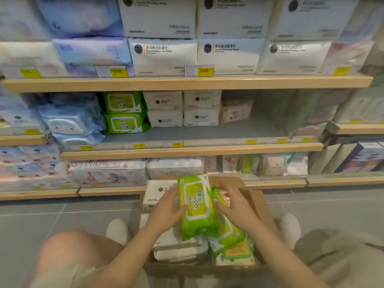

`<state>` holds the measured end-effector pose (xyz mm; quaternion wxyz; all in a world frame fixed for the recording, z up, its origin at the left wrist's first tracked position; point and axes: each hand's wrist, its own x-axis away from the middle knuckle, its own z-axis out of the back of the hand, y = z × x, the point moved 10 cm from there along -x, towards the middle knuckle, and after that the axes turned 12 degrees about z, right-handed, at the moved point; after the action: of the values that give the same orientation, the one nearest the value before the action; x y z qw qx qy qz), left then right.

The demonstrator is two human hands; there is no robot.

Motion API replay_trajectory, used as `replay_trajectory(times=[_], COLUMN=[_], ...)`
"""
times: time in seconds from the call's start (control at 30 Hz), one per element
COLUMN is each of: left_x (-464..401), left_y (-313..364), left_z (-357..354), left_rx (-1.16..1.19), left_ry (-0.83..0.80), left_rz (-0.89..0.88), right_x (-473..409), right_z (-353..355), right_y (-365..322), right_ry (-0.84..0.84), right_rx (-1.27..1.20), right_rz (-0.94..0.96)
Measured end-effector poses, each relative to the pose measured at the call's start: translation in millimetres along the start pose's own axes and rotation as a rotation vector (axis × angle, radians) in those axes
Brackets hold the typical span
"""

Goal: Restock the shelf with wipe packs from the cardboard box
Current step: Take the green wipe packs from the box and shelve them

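Both hands [166,210] flank green wipe pack [196,206].

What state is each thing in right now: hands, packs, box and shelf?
Left hand: fingers against the left side of the green wipe pack.
Right hand: fingers against its right side.
Green wipe pack: held between both hands above the box, lid flap closed.
Cardboard box: open, with packs inside.
Middle shelf: two green packs stacked at the back, front bare.
White packs: stacked two high, at the back.
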<state>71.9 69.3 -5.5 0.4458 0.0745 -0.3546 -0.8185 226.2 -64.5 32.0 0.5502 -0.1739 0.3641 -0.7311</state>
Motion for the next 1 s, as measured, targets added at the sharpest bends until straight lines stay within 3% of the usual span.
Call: replay_trajectory(times=[0.1,0.23,0.47,0.57,0.67,0.93,1.0], left_x=[-13.0,-28.0,-35.2,-38.1,-31.8,3.9,6.9], left_y=[-5.0,-17.1,5.1,23.4,43.2,81.1,78.0], left_z=[-17.9,-48.0,-45.6,-18.0,11.7,46.9,46.4], left_rx=[0.036,0.298,0.53,0.501,0.388,0.246,0.239], left_ry=[-0.076,-0.271,-0.326,-0.284,-0.266,-0.406,-0.39], left_rz=[0.039,0.162,0.111,0.047,-0.038,-0.177,-0.167], right_x=[-13.4,-28.7,-23.0,-23.4,-41.1,-58.8,-52.6], right_z=[-22.9,-62.1,-64.2,-52.9,-13.3,11.9,11.3], right_y=[13.6,37.9,47.4,41.3,30.2,-10.9,-8.2], right_ry=[-0.044,-0.154,-0.036,0.053,0.167,-0.167,-0.167], right_rx=[-0.118,-0.288,-0.512,-0.62,-0.533,-0.575,-0.608], right_rz=[-0.083,-0.175,-0.206,-0.199,-0.163,-0.064,-0.107])
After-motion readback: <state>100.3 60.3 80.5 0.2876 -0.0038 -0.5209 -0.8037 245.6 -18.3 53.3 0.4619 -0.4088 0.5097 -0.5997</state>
